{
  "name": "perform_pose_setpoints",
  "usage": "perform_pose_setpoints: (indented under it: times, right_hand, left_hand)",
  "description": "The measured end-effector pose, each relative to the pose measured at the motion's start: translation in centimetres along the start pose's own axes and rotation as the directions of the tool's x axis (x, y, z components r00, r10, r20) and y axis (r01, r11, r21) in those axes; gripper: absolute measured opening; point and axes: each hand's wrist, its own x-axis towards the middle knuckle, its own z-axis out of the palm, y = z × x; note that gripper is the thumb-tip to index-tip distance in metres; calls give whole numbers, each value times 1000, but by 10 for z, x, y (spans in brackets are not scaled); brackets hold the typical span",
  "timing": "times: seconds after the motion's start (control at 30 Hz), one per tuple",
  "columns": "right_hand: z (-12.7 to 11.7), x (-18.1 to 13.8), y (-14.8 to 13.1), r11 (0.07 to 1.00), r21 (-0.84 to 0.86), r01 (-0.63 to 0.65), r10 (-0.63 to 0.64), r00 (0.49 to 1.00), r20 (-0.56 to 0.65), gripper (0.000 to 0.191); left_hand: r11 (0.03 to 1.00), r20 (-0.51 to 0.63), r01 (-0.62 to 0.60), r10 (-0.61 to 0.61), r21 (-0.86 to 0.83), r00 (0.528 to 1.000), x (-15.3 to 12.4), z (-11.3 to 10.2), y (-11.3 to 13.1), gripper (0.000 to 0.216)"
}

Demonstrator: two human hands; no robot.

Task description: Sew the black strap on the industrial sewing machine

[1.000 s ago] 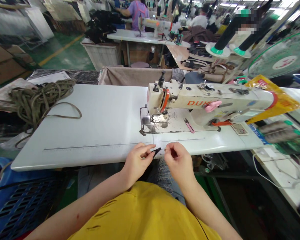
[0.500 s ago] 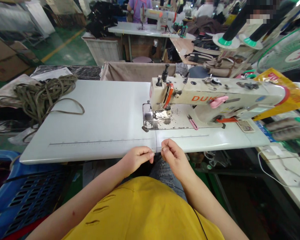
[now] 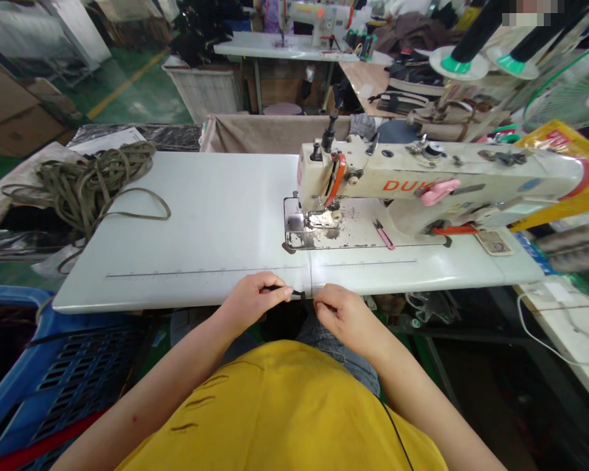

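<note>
My left hand and my right hand meet at the near edge of the white sewing table. Both are closed in a pinch. Between them runs a small thin black piece; the left fingers grip one end, and the right fingertips close by its other end. A cream sewing machine with orange lettering stands just beyond my hands, its needle area a short way ahead of them. A line with ruler marks crosses the table in front of my knuckles.
A tangled heap of olive straps lies at the table's left end. Pink thread snips rest on the machine bed. A blue crate sits low on the left. Thread cones, a fan and a yellow bag crowd the right; other workstations stand behind.
The view has tilted slightly, so the table sits higher in frame. My hands stayed at the table's near edge, drew closer to my body, and the black piece shows between them again.
</note>
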Motion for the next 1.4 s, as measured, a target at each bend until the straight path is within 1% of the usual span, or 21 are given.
perform_pose_setpoints:
  times: [0.07,0.17,0.27,0.33,0.4,0.47,0.53,0.6,0.63,0.7,0.77,0.83,0.93,0.97,1.03,1.1,1.13,1.2,1.3,1.37,1.4]
  right_hand:
    - [-1,-2,1,996,92,4,-5,1000,19,19]
    - [-1,-5,4,945,328,-13,11,1000,10,20]
    - [4,-5,6,855,518,23,-13,1000,-23,27]
    - [11,-4,6,789,614,35,-45,999,0,30]
    - [20,-1,4,744,668,11,-62,997,53,29]
    - [29,4,3,753,657,-45,-8,997,78,25]
    - [36,7,1,778,619,-110,99,994,52,21]
    - [39,6,-2,787,599,-146,182,983,-1,18]
    - [39,5,-3,788,597,-150,198,980,-15,18]
    - [36,1,-4,789,597,-144,195,981,-22,18]
    - [29,-4,-5,793,595,-132,181,983,-23,18]
    - [23,-6,-5,814,571,-110,156,987,-32,19]
    - [18,-3,-5,832,555,-14,69,995,-78,26]
    - [18,-1,-6,807,590,19,42,995,-89,28]
    - [20,4,-9,706,706,54,19,995,-95,31]
    - [25,8,-14,605,794,55,51,993,-108,30]
    - [28,8,-16,579,813,52,79,990,-120,29]
    - [33,7,-20,581,813,32,120,985,-125,27]
    - [29,-2,-14,640,768,-22,135,987,-85,26]
    - [12,-14,0,671,742,-6,163,977,-139,23]
    - [-1,-21,9,685,729,12,187,964,-192,20]
  left_hand:
    - [1000,-34,19,-19,-12,999,0,0,0,33]
    - [996,-59,49,-54,-74,997,2,2,0,39]
    - [990,-19,87,-89,-107,996,4,7,1,43]
    - [991,15,98,-97,-88,995,6,12,2,42]
    - [993,29,98,-97,-72,995,7,17,2,41]
    - [992,25,103,-101,-75,995,7,23,0,44]
    - [989,-3,113,-114,-99,993,5,29,-4,48]
    - [982,-69,128,-139,-139,988,1,32,-6,50]
    - [978,-109,130,-149,-161,983,-1,32,-6,49]
    - [974,-172,120,-153,-192,973,-4,30,-6,48]
    - [974,-199,103,-143,-202,969,-6,27,-4,47]
    - [972,-200,109,-152,-208,968,-5,25,-4,47]
    - [969,-174,141,-178,-205,968,-1,27,-5,46]
    - [968,-150,147,-180,-203,972,0,29,-6,45]
    - [966,-98,154,-177,-207,979,1,33,-8,43]
    - [962,-92,155,-179,-224,980,0,38,-8,42]
    - [962,-112,150,-179,-228,978,-1,40,-7,43]
    - [971,-156,122,-155,-204,975,-5,42,-6,44]
    - [988,-206,54,-83,-143,975,-9,34,-6,40]
    - [991,-306,34,-72,-128,949,-12,17,-8,35]
    - [991,-381,31,-78,-127,921,-13,5,-10,32]
